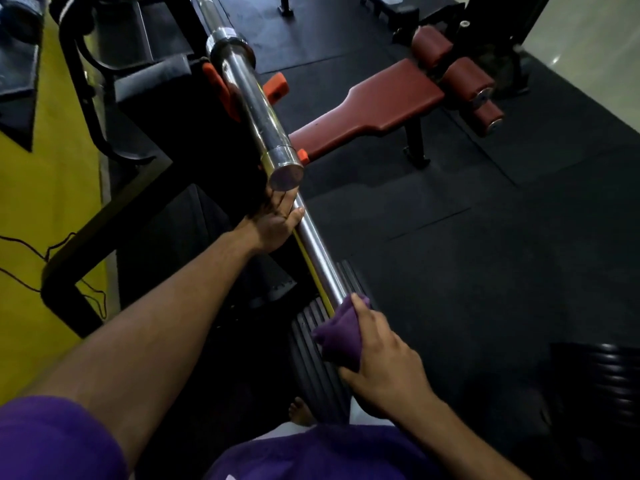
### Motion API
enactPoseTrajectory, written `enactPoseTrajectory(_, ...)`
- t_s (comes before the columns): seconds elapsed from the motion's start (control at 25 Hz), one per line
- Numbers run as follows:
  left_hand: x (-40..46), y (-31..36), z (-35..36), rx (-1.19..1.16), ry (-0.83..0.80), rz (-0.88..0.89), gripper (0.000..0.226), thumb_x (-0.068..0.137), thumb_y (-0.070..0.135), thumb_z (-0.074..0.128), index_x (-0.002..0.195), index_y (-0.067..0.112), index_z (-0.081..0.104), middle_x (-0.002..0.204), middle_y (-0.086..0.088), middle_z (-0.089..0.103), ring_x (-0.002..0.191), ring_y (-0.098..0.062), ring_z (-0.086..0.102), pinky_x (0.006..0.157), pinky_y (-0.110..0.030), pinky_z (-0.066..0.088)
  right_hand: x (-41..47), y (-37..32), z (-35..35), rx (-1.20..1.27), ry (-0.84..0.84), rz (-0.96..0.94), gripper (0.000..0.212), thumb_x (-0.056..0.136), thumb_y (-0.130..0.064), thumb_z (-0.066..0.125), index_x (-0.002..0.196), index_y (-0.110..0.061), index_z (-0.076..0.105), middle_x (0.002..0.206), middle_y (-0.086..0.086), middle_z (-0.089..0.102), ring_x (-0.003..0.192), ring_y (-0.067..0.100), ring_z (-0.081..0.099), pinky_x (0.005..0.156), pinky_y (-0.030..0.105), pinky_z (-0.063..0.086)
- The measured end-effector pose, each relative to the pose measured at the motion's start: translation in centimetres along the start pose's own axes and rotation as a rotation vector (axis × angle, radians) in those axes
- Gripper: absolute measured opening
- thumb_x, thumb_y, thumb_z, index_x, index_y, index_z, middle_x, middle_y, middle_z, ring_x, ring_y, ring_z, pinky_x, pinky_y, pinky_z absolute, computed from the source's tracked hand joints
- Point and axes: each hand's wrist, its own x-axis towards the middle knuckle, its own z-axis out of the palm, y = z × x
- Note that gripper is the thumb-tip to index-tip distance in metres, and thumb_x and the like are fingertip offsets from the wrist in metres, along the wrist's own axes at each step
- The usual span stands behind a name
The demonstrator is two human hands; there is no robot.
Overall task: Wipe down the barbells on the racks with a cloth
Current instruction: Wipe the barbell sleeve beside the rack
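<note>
Two hands are on the job, and from my remote seat I take the nearest first: the right hand (377, 355) curls around a purple cloth (341, 332) and presses it against the lower bar (317, 252), just above a stack of black ribbed plates (317, 365). That cloth looks soft and bunched, light to carry, and I judge it will fold around the steel if I keep the fingers wrapped over it. Farther up, the left hand (277, 221) grips the same shaft, thumb over the top, steadying it. This bar slants away from me, smooth and shiny, probably slick under bare skin, stiff and heavy enough that I would not try lifting it one-handed; holding the bare shaft well apart from the cloth seems right. Beyond the left hand, the thicker chrome sleeve of a second barbell (256, 109) rests on the rack (83, 98), with orange clips (277, 86) beside it. Farthest off stands a red padded bench (377, 105) on the dark floor mats (502, 254).
</note>
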Motion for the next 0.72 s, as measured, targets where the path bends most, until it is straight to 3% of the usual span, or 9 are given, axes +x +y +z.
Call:
enactPoseTrajectory(0.12, -0.1, 0.2, -0.1, 0.001, -0.005, -0.001, 0.063, 0.109, 0.04, 0.03, 0.162, 0.015, 0.006, 0.169, -0.007, -0.005, 0.155, -0.021, -0.012, 0.117, -0.028, -0.014, 1.7, -0.5, 0.0, 0.028, 0.042, -0.022, 0.112, 0.079, -0.051, 0.074, 0.153, -0.04, -0.009, 0.148, -0.004, 0.032, 0.123, 0.022, 0.055, 0.1, 0.045, 0.05)
enactPoseTrajectory(0.28, 0.0, 0.2, -0.1, 0.002, -0.025, -0.012, 0.064, 0.109, 0.038, 0.032, 0.162, 0.015, 0.005, 0.169, -0.009, -0.007, 0.154, -0.023, -0.015, 0.112, -0.024, -0.019, 6.9, -1.5, -1.3, 0.238, 0.069, -0.011, 0.1, 0.073, -0.053, 0.076, 0.15, -0.045, 0.014, 0.133, -0.002, 0.051, 0.111, 0.024, 0.062, 0.096, 0.046, 0.054)
enactPoseTrajectory(0.52, -0.1, 0.1, -0.2, -0.017, -0.038, -0.013, 0.064, 0.109, 0.041, 0.032, 0.162, 0.018, 0.004, 0.169, -0.005, -0.012, 0.154, -0.018, -0.016, 0.113, -0.022, -0.02, -1.5, 3.5, 0.9, 0.526, -0.064, 0.087, 0.095, 0.062, -0.056, 0.081, 0.141, -0.061, 0.028, 0.116, -0.011, 0.064, 0.101, 0.007, 0.066, 0.092, 0.033, 0.057)
enactPoseTrajectory(0.6, 0.0, -0.2, 0.1, -0.014, -0.044, -0.016, 0.064, 0.109, 0.042, 0.03, 0.162, 0.018, 0.004, 0.169, -0.004, -0.012, 0.154, -0.017, -0.015, 0.115, -0.023, -0.018, -1.4, 5.0, 1.4, 0.752, -0.125, 0.021, 0.086, 0.059, -0.048, 0.087, 0.135, -0.048, 0.046, 0.113, -0.008, 0.07, 0.104, 0.006, 0.068, 0.095, 0.032, 0.055)
enactPoseTrajectory(0.72, 0.4, -0.5, 0.5, -0.022, -0.069, -0.021, 0.065, 0.108, 0.047, 0.027, 0.162, 0.019, 0.003, 0.168, -0.006, -0.014, 0.155, -0.019, -0.014, 0.122, -0.03, -0.012, 3.8, 4.3, 0.7, 1.214, -0.313, -0.025, 0.065, 0.063, -0.028, 0.088, 0.12, -0.01, 0.063, 0.108, 0.007, 0.075, 0.099, 0.018, 0.071, 0.088, 0.032, 0.055)
